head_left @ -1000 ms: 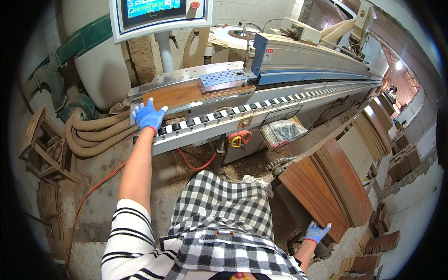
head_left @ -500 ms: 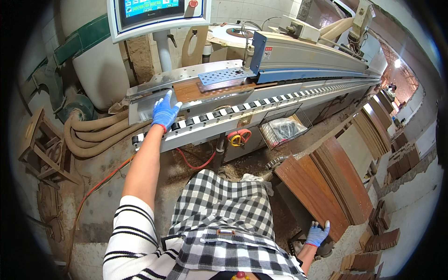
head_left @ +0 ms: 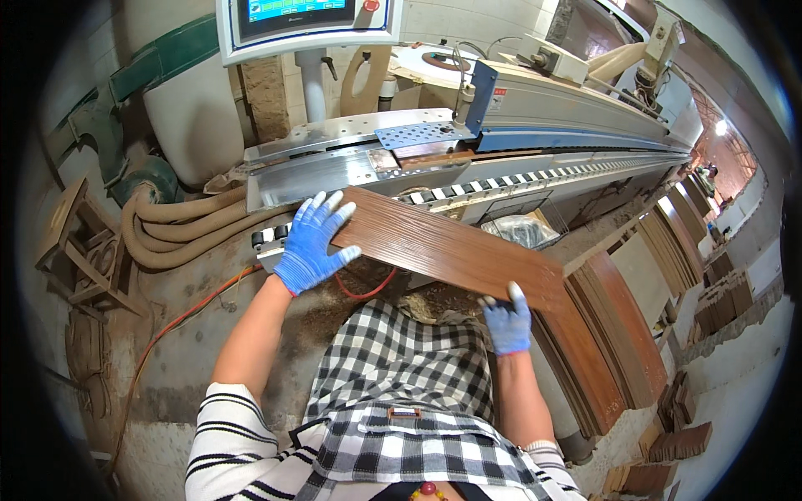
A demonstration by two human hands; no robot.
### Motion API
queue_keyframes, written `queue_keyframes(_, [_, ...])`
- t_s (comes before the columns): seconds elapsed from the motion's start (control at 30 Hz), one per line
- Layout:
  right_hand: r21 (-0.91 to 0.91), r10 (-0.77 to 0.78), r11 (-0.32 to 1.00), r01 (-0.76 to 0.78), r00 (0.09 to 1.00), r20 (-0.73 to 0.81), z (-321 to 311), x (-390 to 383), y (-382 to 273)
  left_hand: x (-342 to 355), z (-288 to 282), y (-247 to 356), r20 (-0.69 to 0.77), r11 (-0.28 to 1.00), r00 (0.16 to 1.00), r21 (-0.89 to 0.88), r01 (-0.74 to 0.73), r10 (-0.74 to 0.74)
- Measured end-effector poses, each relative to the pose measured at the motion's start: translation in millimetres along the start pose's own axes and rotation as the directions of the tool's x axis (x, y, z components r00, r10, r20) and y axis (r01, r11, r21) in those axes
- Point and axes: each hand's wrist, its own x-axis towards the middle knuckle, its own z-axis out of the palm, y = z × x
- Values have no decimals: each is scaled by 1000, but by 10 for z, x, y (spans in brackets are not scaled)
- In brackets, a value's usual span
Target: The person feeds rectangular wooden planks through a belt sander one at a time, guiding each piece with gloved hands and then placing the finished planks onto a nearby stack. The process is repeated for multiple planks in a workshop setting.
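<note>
A long brown wood-grain board (head_left: 443, 240) spans the space in front of me, its left end near the machine and its right end over a stack of boards. My left hand (head_left: 311, 246), in a blue glove, grips the left end, with the fingers at its far corner and the thumb at the near edge. Along the near edge toward the right end, my right hand (head_left: 507, 321) holds the board, thumb on top; its other fingers are partly hidden. Another brown panel (head_left: 430, 159) lies on the machine bed, mostly under a blue perforated plate (head_left: 418, 135).
The long machine (head_left: 576, 104) runs along the far side, with a roller track (head_left: 510, 179) on its front. A control screen (head_left: 296, 12) stands at far left. Stacked boards (head_left: 597, 334) are at right. Thick hoses (head_left: 180, 230) and a red hose (head_left: 167, 326) lie at left.
My right hand has come up from the stack at lower right with a board. My left hand has left the machine bed for the board's left end. The panel on the bed has slid right.
</note>
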Motion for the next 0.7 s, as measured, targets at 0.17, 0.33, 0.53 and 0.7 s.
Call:
queue_keyframes(0.17, [-115, 174, 980, -160, 977, 123, 688, 435, 429, -152, -145, -308, 128, 933, 988, 359, 32, -83])
queue_keyframes(0.33, [52, 346, 927, -370, 902, 258, 1055, 614, 787, -263, -88, -790, 93, 912, 961, 349, 214, -261])
queue_keyframes(0.53, [-296, 212, 951, -86, 879, 427, 940, 380, 508, -74, -71, -1002, 159, 849, 870, 355, 392, -468])
queue_keyframes(0.7, [-780, -112, 573, 251, 967, 228, 40, 507, 25, 183, -3, -1091, 146, 751, 773, 403, 523, -617])
